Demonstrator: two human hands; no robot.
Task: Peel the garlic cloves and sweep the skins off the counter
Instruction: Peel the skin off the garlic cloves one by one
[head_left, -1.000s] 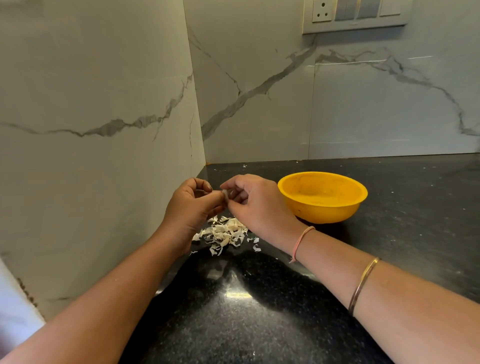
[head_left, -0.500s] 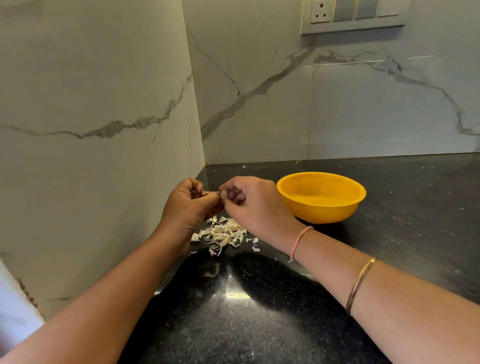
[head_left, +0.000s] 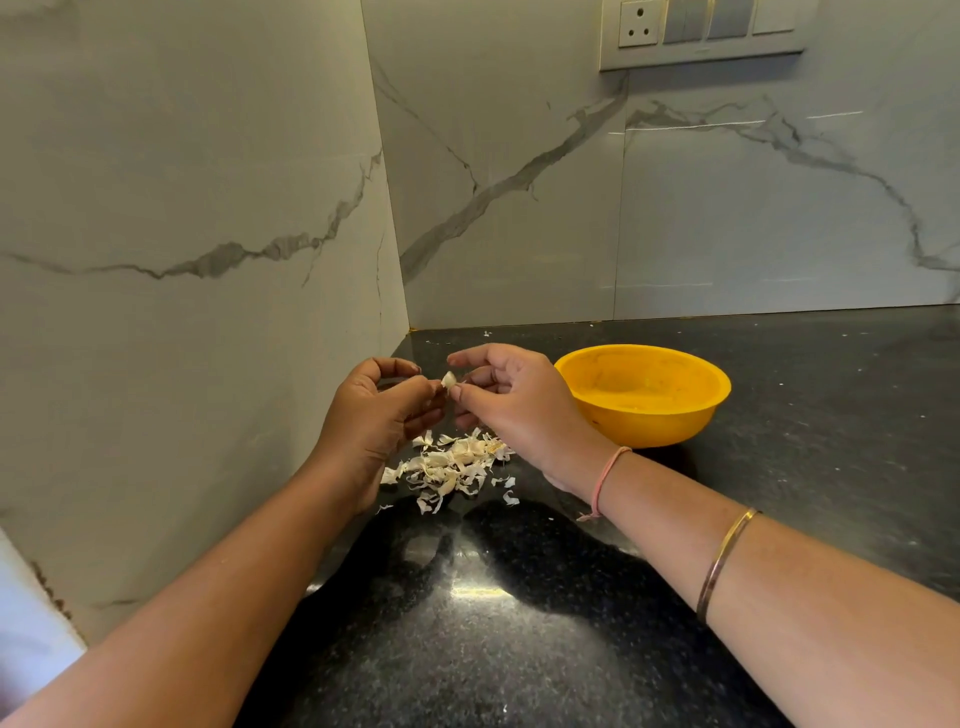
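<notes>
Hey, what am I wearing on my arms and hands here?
Both forearms are bare, no sleeves in view. At the wrist of the right hand is a thin pink thread band with a loose end; higher up that forearm sits a slim gold-coloured bangle. The left hand and arm wear nothing.

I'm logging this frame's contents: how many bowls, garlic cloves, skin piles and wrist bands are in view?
Bowl: 1
Clove: 1
Skin pile: 1
Wrist bands: 2, thread and bangle
Total: 5
</notes>
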